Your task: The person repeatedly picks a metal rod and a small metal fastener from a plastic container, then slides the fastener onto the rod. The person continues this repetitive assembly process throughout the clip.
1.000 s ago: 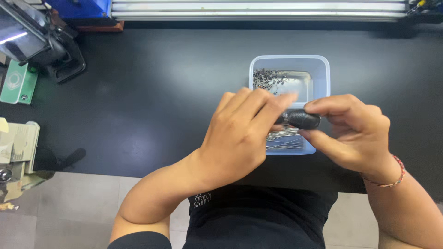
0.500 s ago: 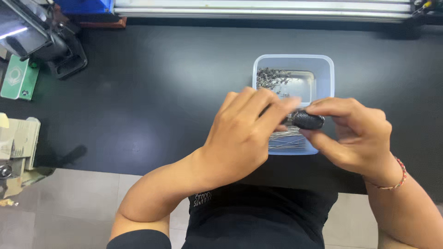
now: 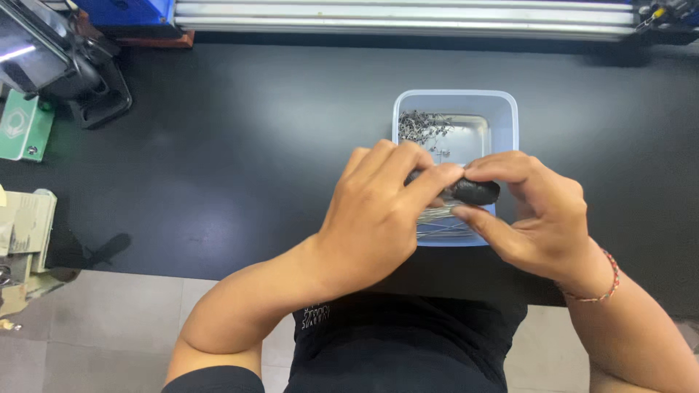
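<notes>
My left hand and my right hand meet over the near half of a pale blue plastic tray. Between their fingertips they pinch a small black oblong part, held level just above the tray. My left palm faces down and covers most of what its fingers do. Inside the tray lie several small grey metal pieces at the far left corner, and thin metal pins show under my hands. A red bead bracelet circles my right wrist.
The tray rests on a black tabletop. A dark machine on a black base stands at the far left, with a green plate beside it. A metal rail runs along the back edge. Beige equipment sits at the left.
Both hands keep their grip on the black part over the tray. My fingers have shifted only slightly.
</notes>
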